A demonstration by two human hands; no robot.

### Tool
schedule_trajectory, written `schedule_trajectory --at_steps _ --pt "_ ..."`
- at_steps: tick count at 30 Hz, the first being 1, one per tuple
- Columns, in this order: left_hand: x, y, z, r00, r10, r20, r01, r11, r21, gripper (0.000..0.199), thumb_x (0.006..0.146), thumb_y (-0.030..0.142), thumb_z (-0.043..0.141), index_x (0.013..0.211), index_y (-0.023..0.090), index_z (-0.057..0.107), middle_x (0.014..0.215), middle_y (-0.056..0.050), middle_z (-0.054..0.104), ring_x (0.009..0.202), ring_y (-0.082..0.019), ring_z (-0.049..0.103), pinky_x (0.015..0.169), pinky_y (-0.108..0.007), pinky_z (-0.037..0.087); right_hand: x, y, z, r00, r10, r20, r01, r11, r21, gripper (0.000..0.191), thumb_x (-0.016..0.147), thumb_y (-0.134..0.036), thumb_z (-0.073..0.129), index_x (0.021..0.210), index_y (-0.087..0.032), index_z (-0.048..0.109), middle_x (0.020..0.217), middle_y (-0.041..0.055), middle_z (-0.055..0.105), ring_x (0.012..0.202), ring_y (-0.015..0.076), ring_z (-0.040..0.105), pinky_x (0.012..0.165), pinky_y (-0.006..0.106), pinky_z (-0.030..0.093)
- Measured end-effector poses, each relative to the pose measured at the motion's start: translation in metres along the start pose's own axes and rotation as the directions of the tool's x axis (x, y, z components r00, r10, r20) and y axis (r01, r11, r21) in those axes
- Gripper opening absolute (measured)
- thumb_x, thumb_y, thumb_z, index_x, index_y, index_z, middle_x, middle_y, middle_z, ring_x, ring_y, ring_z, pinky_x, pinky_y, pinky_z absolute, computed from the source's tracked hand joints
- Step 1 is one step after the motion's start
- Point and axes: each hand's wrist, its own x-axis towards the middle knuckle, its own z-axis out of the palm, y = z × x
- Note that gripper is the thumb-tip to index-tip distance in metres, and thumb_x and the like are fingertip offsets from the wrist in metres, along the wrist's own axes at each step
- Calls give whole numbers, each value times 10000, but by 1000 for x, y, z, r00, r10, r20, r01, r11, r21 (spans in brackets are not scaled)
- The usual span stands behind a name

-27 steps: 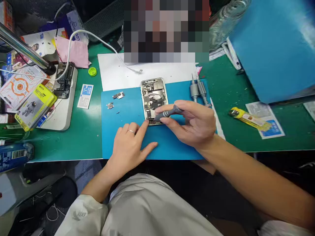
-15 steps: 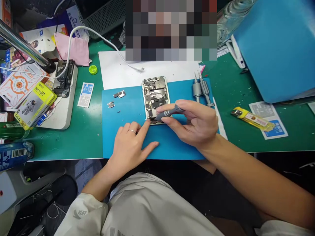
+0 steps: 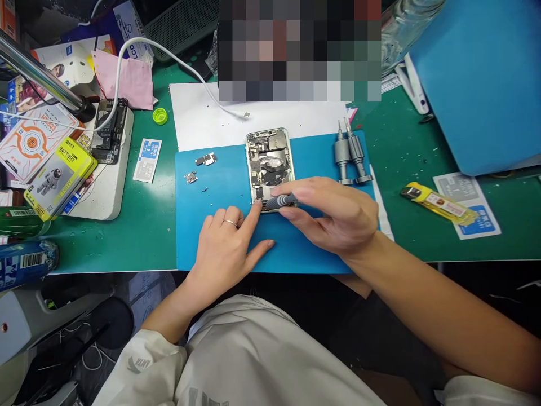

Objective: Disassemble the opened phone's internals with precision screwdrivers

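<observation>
An opened phone [image 3: 274, 163] with bare inner parts lies on the blue mat [image 3: 220, 248]. My right hand [image 3: 338, 214] grips a grey screwdriver [image 3: 282, 201] between thumb and fingers, its tip hidden at the phone's lower end. My left hand [image 3: 224, 239] holds nothing; its index fingertip touches the phone's lower left corner and its thumb is spread apart. Small metal parts, a bracket [image 3: 205, 159] and another piece [image 3: 191, 177], lie left of the phone. Two more grey screwdrivers [image 3: 342, 152] stand or lie together at the mat's right side.
A white cable [image 3: 203, 82] ends on white paper [image 3: 190, 121] behind the phone. Boxes, a yellow battery pack [image 3: 59, 177] and a second opened phone [image 3: 109, 132] crowd the left. On the right are a yellow tool [image 3: 439, 204] and a large blue sheet [image 3: 482, 84].
The screwdriver in my right hand is angled differently, with less of its handle showing past my fingers. The view has shifted slightly. My left index finger remains at the phone's corner.
</observation>
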Motion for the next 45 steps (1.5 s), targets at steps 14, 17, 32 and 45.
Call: schedule_trajectory --at_steps 14,17,32,45 --pt "0 0 0 1000 -3 9 2 1000 16 638 1039 606 463 1519 186 468 982 -59 571 871 -228 517 709 -348 319 1 -1 4 997 40 -63 -43 998 -46 752 857 -62 755 1529 -230 464 1033 92 791 869 262 786 693 380 678" --pt "0 0 0 1000 -2 8 2 1000 11 634 1038 606 466 1514 187 472 981 -58 572 872 -227 520 711 -350 325 0 -2 5 996 61 -61 -65 996 -69 737 873 -59 735 1531 -239 456 1027 92 791 876 259 782 715 379 673" --pt "-1 -1 0 1000 -10 -7 10 1000 -10 616 1032 584 503 1503 188 478 988 -55 572 888 -229 523 715 -349 331 5 -4 2 999 46 -29 -47 998 -46 513 902 -132 703 1373 -269 554 974 39 781 842 217 779 702 341 671" --pt "0 -2 -1 1000 -10 8 10 1000 -7 618 1044 591 466 1512 188 474 984 -62 574 883 -229 523 711 -350 332 8 -7 -2 992 124 -36 -127 987 -95 456 989 -125 528 1389 -342 554 919 51 769 853 239 770 694 397 665"
